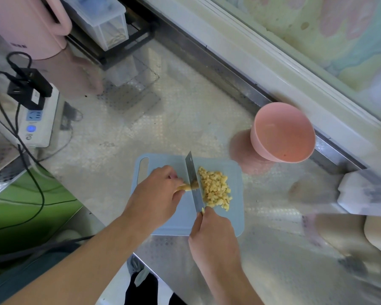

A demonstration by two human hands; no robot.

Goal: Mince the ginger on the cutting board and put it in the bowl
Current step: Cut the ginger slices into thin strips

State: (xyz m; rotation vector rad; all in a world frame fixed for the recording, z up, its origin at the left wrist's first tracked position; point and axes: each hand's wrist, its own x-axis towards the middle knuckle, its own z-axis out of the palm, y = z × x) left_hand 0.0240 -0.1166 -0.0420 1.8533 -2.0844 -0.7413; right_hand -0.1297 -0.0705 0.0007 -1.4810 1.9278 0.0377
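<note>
Head view. The left hand [156,190] pins the uncut ginger [184,187] on the board [233,221], near the worktop's front edge; its grip is narrow, pinching the piece. The right hand [211,234] is closed round the handle of the knife [194,183], whose blade stands against the ginger just beside the left fingertips. Risk: a slip of the short piece could bring the blade onto those fingers. Diced ginger [216,188] lies right of the blade; the bowl [283,132] stands apart, by the rear edge.
</note>
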